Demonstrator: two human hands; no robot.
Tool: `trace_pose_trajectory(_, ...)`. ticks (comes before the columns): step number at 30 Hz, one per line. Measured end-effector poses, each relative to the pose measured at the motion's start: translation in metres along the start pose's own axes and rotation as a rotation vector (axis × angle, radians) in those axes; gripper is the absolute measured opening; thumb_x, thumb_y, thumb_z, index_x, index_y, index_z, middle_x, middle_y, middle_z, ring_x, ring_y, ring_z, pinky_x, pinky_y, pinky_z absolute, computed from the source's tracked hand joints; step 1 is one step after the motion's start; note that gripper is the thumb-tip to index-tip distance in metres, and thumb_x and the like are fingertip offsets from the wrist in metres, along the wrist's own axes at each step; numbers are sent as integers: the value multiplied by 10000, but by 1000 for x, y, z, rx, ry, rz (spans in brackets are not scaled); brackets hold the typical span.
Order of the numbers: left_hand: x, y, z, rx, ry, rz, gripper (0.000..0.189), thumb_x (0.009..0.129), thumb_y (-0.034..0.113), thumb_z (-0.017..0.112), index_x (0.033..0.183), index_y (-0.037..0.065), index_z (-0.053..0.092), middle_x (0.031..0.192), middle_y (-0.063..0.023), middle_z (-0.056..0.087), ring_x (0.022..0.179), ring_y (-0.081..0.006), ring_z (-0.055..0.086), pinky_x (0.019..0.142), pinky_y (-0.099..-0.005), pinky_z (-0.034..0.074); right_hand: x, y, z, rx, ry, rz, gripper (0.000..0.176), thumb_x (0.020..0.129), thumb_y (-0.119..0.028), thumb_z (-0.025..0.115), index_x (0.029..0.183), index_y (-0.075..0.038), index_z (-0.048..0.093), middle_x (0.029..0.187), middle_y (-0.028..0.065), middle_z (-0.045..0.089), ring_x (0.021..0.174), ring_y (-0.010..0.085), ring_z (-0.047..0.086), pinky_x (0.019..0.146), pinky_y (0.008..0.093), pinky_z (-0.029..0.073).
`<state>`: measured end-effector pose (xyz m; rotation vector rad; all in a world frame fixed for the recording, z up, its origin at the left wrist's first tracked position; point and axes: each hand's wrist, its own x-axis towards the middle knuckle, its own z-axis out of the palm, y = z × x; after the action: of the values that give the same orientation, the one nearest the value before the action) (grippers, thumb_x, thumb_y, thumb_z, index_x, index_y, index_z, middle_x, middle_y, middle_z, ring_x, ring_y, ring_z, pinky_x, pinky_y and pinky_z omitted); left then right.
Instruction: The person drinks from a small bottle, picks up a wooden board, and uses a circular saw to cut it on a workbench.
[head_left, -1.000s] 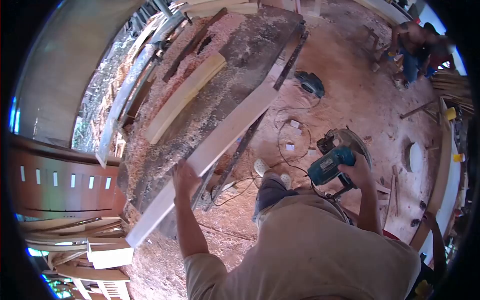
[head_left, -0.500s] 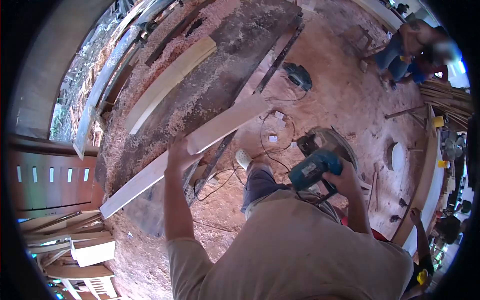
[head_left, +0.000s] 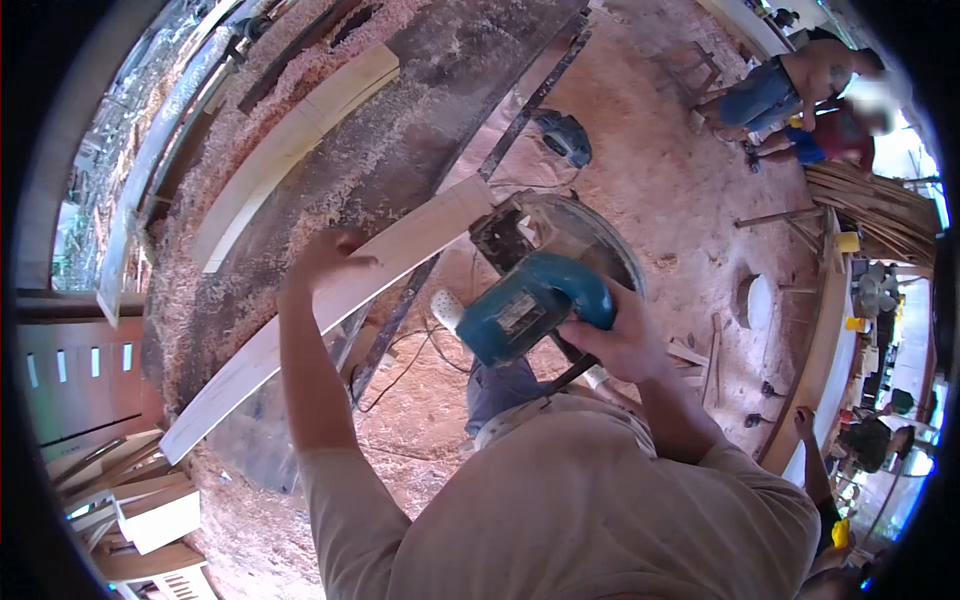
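Now, L hand [head_left: 325, 255]: clasps plank [head_left: 410, 245] edge
R hand [head_left: 622, 342]: grips circ. saw [head_left: 525, 305]
Tip: pin plank firm, fingers off blade

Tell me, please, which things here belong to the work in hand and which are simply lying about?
In hand: pale plank, held by left hand; blue circular saw, gripped by right hand; sawdust-covered workbench under the plank.
Lying about: second plank on the bench; dark power tool on the floor; bundle of sticks, far right.
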<state>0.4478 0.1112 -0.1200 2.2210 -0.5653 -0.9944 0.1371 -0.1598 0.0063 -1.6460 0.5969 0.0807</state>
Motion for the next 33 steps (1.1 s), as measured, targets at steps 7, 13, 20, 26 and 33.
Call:
trace_pose_trajectory(7, 97, -25, -15, -393, -433, 93, 362, 668, 185, 847, 952, -18, 748, 896, -109, 737, 781, -169, 686, 717, -299, 553, 21, -9, 42, -77, 51, 75, 323, 812, -85, 758, 1079, -1, 596, 873, 12, 608, 784, 79, 553, 691, 272, 481)
trace_pose_trajectory(13, 89, -24, -16, -387, -397, 43, 383, 618, 156, 878, 919, -38, 742, 838, -102, 737, 738, -149, 687, 652, -295, 563, 28, 4, 55, -93, 56, 15, 275, 808, -66, 752, 1024, -24, 586, 838, -11, 578, 751, 71, 534, 663, 271, 464)
trace_pose_trajectory(20, 89, -26, -19, -263, -429, 136, 370, 655, 218, 845, 918, -22, 748, 811, -81, 732, 718, -153, 678, 644, -280, 551, 13, 13, 63, -181, 113, 44, 249, 797, -81, 768, 970, -36, 593, 811, -15, 575, 723, 63, 529, 646, 250, 453)
trace_pose_trajectory(26, 81, -21, -21, -274, -443, 124, 390, 633, 194, 845, 899, -61, 716, 841, -110, 735, 747, -175, 694, 653, -302, 566, 20, 19, 72, -211, 136, 50, 207, 802, -79, 765, 924, -46, 601, 784, -13, 589, 707, 56, 531, 618, 245, 449)
trace_pose_trajectory(33, 83, -23, -21, -296, -398, 53, 565, 590, 158, 888, 1002, -77, 583, 944, -156, 726, 823, -221, 705, 680, -346, 586, 22, 17, 78, -90, 182, 145, 290, 815, -75, 752, 1057, -4, 607, 811, 3, 614, 705, 62, 551, 607, 238, 464)
